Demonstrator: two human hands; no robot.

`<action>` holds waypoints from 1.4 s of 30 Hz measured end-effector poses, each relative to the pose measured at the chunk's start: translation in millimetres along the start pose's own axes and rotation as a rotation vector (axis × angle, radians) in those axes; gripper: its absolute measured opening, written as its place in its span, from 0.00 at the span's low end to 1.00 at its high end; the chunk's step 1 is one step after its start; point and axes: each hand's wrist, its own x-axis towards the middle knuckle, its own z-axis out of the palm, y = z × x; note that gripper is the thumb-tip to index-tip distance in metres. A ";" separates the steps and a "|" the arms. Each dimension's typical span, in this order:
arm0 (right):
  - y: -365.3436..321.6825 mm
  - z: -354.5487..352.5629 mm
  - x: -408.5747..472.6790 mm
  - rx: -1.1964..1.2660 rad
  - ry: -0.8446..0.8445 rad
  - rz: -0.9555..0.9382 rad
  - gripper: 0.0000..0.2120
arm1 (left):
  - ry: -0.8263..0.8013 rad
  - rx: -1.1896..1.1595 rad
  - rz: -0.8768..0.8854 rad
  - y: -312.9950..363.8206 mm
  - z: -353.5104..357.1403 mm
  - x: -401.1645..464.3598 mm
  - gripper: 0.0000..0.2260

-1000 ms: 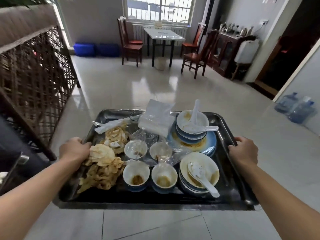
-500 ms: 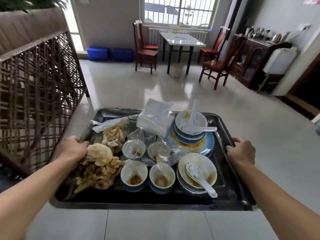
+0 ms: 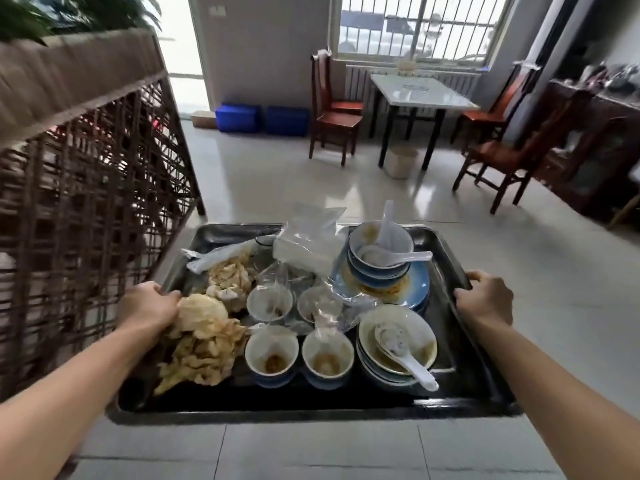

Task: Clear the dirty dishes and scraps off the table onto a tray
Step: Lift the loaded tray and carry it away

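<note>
- Tray (image 3: pixel 460 282) held out in front at about waist height, over tiled floor (image 3: pixel 311 188); no table under it.
- Left hand (image 3: pixel 147 304) grips the left rim, fingers curled over the edge; right hand (image 3: pixel 485 297) grips the right rim the same way.
- Tray is loaded: scraps (image 3: pixel 204 344) heaped on the left, touching the left hand.
- Four small cups (image 3: pixel 272 355) sit in the middle, dirty, with clear plastic wrap (image 3: pixel 304 244) lying over and behind them.
- Right side: stacked bowls (image 3: pixel 396 344) with a white spoon (image 3: pixel 405 355) near, and a second bowl stack (image 3: pixel 379 251) on a blue plate (image 3: pixel 412 289) far, two spoons in it.
- Step, as I judge it: clearing looks done, this is the carry-off stage; load is on the tray and being walked through the room.
- Wicker screen (image 3: pixel 86 188) close on the left; a dining table (image 3: pixel 419 95) with chairs (image 3: pixel 332 112) well ahead.
- Next move calls for keeping the tray level, since the spoons are loose and the stacks could slide.
- Also needs clearance from the screen on the left while passing.
- Where it gets set down cannot be told.
</note>
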 end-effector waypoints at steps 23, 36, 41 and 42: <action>-290.9 299.1 469.5 0.023 -0.007 -0.003 0.14 | 0.031 0.062 -0.001 281.0 119.0 540.5 0.12; -475.5 472.5 756.9 -0.001 -0.083 -0.066 0.18 | 0.085 -0.022 -0.147 435.6 189.9 819.4 0.12; -549.0 557.4 850.9 -0.004 -0.087 -0.105 0.17 | 0.093 0.011 -0.147 478.0 210.4 948.6 0.12; -558.7 565.3 859.5 -0.011 -0.083 -0.105 0.17 | 0.086 0.021 -0.144 484.0 212.3 965.1 0.12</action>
